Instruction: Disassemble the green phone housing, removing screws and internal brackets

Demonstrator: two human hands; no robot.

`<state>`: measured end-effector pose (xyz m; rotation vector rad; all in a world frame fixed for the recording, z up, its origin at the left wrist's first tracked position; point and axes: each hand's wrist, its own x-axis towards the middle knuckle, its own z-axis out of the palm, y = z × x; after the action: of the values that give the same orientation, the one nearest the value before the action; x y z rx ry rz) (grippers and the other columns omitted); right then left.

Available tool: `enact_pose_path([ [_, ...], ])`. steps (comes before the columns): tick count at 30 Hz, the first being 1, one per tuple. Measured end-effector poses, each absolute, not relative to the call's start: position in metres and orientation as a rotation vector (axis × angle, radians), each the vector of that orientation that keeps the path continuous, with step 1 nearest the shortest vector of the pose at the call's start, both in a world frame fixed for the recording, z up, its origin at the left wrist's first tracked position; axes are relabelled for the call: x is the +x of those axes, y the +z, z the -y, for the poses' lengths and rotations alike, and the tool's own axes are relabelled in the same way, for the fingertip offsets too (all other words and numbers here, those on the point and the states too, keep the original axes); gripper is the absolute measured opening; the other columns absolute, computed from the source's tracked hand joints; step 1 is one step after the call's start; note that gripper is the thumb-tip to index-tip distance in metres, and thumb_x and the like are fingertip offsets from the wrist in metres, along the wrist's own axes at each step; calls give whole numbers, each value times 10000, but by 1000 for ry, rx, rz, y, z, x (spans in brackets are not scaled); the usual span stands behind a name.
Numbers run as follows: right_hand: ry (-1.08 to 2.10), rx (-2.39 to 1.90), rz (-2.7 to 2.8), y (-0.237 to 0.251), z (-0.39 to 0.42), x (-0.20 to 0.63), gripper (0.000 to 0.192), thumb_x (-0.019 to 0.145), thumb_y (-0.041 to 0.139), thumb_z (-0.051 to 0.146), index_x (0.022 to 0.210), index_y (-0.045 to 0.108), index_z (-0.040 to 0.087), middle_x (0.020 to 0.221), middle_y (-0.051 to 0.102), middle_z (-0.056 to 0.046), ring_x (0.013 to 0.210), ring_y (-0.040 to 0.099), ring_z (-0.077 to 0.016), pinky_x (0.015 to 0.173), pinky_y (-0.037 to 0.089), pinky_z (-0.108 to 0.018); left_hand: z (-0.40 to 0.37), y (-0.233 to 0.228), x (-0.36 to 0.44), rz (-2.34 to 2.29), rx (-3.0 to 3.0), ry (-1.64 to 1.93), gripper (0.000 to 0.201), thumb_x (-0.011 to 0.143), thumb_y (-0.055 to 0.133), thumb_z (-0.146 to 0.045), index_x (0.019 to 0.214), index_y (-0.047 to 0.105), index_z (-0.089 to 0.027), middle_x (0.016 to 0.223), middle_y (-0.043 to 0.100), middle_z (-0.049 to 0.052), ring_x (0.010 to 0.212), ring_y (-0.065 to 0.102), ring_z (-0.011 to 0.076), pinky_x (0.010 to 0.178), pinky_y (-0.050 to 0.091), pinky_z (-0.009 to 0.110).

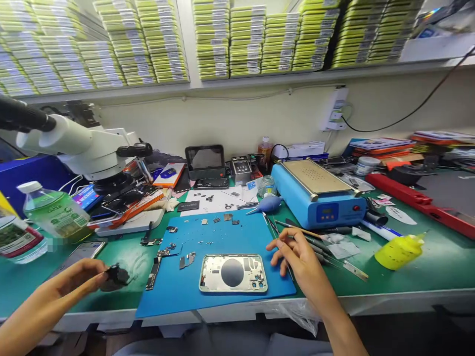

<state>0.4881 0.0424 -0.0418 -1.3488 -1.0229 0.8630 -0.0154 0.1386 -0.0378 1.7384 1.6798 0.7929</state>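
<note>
My left hand (79,279) pinches a small black crumpled piece (118,275) between thumb and fingers, over the green bench left of the blue mat; its exact kind is unclear. My right hand (295,254) is curled over the mat's right edge around slim metal tweezers (273,228), partly hidden by the fingers. Between both hands, a silver phone back housing (213,267) lies inside up on the blue mat (178,299), with a dark round patch in its middle. Logic board pieces (153,273) and several tiny metal parts (204,222) are spread left of and behind it.
A blue heating plate (297,200), screwdrivers (315,243) and a yellow bottle (399,251) stand or lie to the right. On the left are a microscope (92,148) and a green-liquid bottle (55,210). A blue air blower (269,203) lies behind the mat.
</note>
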Motion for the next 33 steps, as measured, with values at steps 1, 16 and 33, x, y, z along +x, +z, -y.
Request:
enact_pose_path([
  [1, 863, -1348, 1026, -41, -42, 488, 498, 939, 692, 706, 1041, 499, 259, 945, 778, -73, 664, 705, -193, 488, 518, -279, -137, -34, -10, -1696, 1693, 852, 697, 683, 686, -1005, 978, 712, -374, 903, 775, -176, 990, 735, 243, 966, 612, 428],
  [16, 430, -1579, 1169, -48, -39, 487, 418, 1028, 578, 604, 1284, 539, 276, 1055, 810, -84, 944, 752, -277, 836, 586, -421, -124, -9, 206, -911, 1694, 591, 314, 959, 739, -459, 1155, 615, -248, 985, 733, 9, 884, 642, 184, 732, 465, 279],
  [33, -408, -1322, 1802, -51, -25, 471, 275, 1047, 609, 97, 1280, 675, 227, 1104, 746, -78, 1012, 691, -225, 899, 544, -369, -140, -18, 235, -891, 1688, 421, 267, 901, 778, -440, 1032, 762, -208, 913, 802, 21, 883, 703, 227, 759, 464, 306],
])
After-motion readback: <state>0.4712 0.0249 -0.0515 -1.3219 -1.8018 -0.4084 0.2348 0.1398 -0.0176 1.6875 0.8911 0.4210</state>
